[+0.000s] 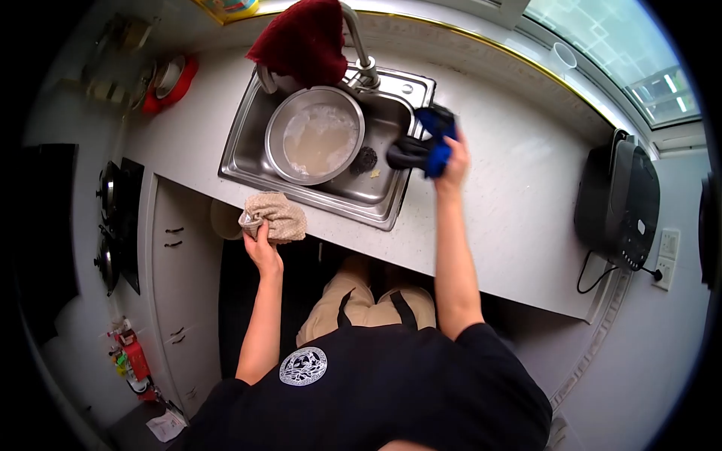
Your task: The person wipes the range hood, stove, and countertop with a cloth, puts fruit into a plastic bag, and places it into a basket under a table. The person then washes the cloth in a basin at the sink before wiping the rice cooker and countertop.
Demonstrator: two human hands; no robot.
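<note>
My left hand (262, 248) is closed on a bunched beige textured cloth (280, 218), held at the counter's front edge, left of centre. My right hand (453, 161) grips a black-and-blue item (432, 146) over the right rim of the sink; its kind is unclear. Between the hands lies the steel sink (387, 197). A large round metal basin (274, 150) sits in it, holding cloudy water with foam. Beside the basin is the dark drain (365, 159), with a small yellowish scrap (374, 174) near it.
A dark red cloth (304, 41) hangs over the faucet (364, 60). At the right end of the counter (511, 195) stands a black appliance (620, 203) with a cord to the wall socket. A red bowl (183, 90) is at the back left. A clear cup (562, 57) stands by the window.
</note>
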